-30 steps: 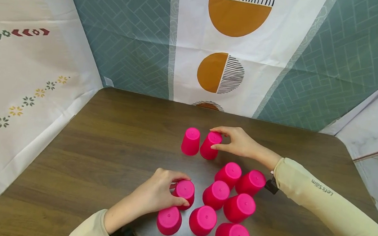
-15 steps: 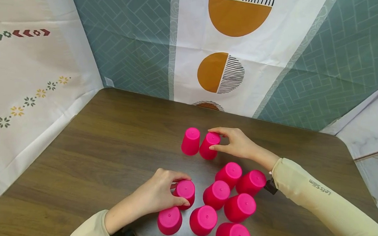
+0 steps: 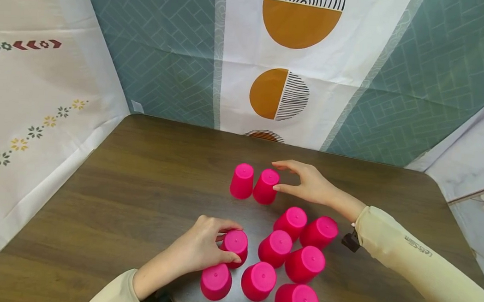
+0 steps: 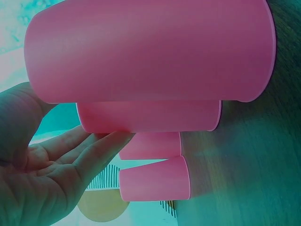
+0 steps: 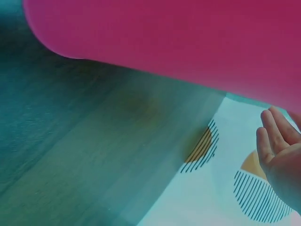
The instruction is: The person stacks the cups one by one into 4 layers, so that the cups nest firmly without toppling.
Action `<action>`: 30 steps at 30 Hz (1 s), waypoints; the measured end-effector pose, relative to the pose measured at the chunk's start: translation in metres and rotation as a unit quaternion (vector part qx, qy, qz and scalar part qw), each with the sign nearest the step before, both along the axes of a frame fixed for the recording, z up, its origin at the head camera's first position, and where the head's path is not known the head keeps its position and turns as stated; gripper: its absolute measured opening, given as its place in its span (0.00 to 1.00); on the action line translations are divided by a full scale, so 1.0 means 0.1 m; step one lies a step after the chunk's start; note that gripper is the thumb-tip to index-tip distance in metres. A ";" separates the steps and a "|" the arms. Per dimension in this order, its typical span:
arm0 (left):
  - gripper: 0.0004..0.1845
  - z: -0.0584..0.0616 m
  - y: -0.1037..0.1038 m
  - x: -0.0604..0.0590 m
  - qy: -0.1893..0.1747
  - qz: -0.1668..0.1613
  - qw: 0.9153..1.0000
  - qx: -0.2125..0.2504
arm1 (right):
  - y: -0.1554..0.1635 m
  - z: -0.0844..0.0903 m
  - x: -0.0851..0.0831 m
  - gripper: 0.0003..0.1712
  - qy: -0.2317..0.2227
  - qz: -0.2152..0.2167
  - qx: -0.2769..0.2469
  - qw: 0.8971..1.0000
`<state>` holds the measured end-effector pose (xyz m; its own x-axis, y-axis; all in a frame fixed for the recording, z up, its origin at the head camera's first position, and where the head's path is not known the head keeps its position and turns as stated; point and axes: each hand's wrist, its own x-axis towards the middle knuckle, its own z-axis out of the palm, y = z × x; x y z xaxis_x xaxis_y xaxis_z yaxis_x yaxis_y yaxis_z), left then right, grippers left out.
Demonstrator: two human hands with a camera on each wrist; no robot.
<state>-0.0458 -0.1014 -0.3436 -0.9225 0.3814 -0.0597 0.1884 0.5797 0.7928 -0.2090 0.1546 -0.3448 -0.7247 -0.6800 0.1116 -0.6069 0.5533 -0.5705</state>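
The pink plastic cup [image 3: 235, 245] near the front of the wooden table [image 3: 140, 186] is gripped around its sides by the left hand [image 3: 202, 250], the right hand [image 3: 306, 185] is open beside another upside-down cup [image 3: 265, 186], and these cups are judged light, stiff and smooth, best held by the sides

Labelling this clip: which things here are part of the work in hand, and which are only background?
In hand: left hand gripping a pink cup; right hand, fingers apart, beside another pink cup; eight more upturned cups.
Background: wooden table, patterned cloth backdrop.
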 end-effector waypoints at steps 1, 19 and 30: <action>0.25 0.00 0.00 0.00 0.000 -0.001 1.000 0.003 | 0.03 0.01 0.02 0.36 -0.002 -0.004 -0.003 1.000; 0.25 0.07 0.09 -0.04 0.038 -0.007 0.999 -0.027 | 0.41 0.07 0.49 0.32 -0.027 -0.019 -0.015 0.999; 0.28 0.28 0.15 -0.27 0.085 -0.002 0.996 -0.019 | 0.55 0.06 0.70 0.33 -0.041 -0.014 -0.020 0.999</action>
<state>-0.0731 -0.0866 -0.3152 -0.9189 0.3855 0.0835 0.3210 0.6081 0.7260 -0.1392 0.2096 -0.3388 -0.7508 -0.6561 0.0768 -0.5417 0.5449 -0.6400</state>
